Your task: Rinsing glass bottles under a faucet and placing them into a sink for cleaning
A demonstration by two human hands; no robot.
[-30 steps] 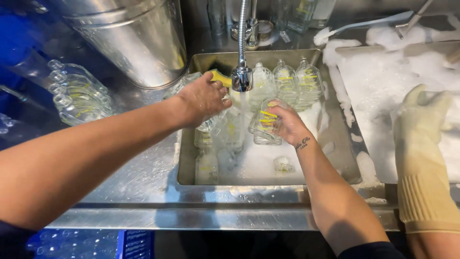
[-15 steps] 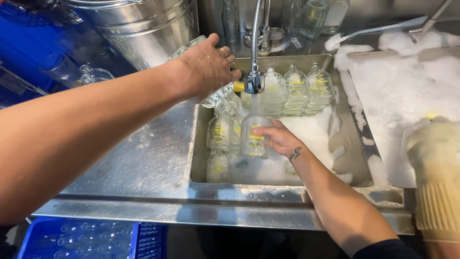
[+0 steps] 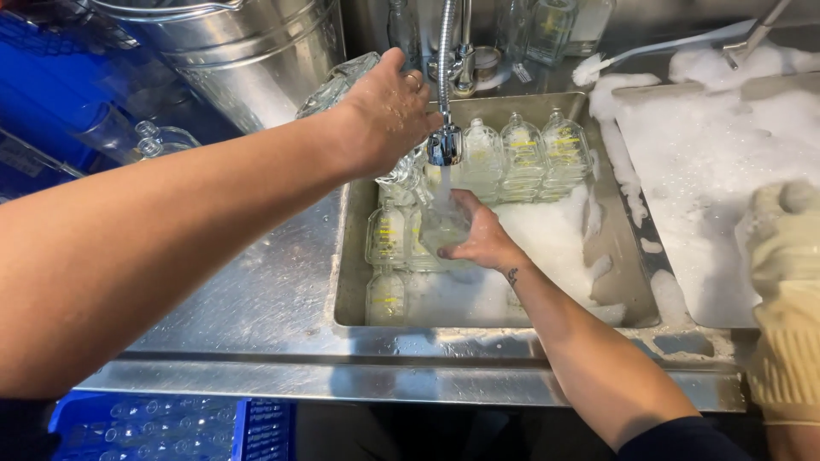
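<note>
My left hand (image 3: pixel 389 111) is raised over the sink's left rim, gripping a clear glass bottle (image 3: pixel 337 84) that tilts up to the left. My right hand (image 3: pixel 478 235) is down in the steel sink basin (image 3: pixel 619 265), holding another clear bottle (image 3: pixel 440 229) under the water running from the tap spout (image 3: pixel 444 145). Several clear bottles with yellow markings (image 3: pixel 521 154) stand in a row at the back of the basin; others (image 3: pixel 386 235) lie at its left side in foam.
A large steel bucket (image 3: pixel 231 51) stands at the back left. Blue crates (image 3: pixel 51 128) with glass bottles sit at the far left, another blue crate (image 3: pixel 162 423) below the counter edge. A second, foam-filled sink (image 3: pixel 726 171) is at right, with another person's yellow-gloved hand (image 3: pixel 786 282).
My left hand has lifted its bottle up out of the basin and to the left. My right hand has moved its bottle lower, under the tap's stream.
</note>
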